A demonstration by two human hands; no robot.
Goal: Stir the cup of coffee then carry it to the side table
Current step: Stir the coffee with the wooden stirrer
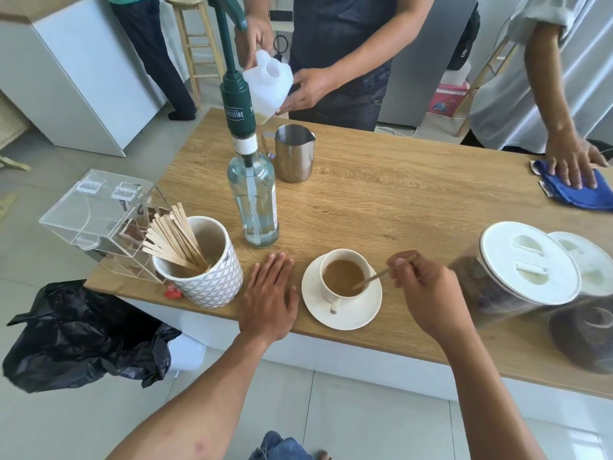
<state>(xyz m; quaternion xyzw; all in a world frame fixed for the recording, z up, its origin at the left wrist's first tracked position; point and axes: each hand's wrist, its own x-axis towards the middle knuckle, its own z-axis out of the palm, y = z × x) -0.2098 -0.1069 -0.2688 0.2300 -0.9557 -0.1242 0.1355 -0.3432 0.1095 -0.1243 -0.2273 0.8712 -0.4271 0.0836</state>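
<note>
A cream cup of milky coffee (343,275) stands on a cream saucer (361,318) near the front edge of the wooden table (398,200), its handle facing me. My right hand (423,287) pinches a thin wooden stir stick (374,277) whose lower end dips into the coffee at the cup's right side. Just left of the saucer, my left hand (270,293) lies flat on the tabletop with straight fingers, holding nothing and apart from the cup.
A patterned holder of wooden sticks (205,280) and a clear acrylic box (99,220) stand at left. Behind the cup are a pump bottle (253,200) and a steel pitcher (295,154). Two white-lidded jars (527,270) sit at right. Other people stand across the table; one presses a blue cloth (577,190).
</note>
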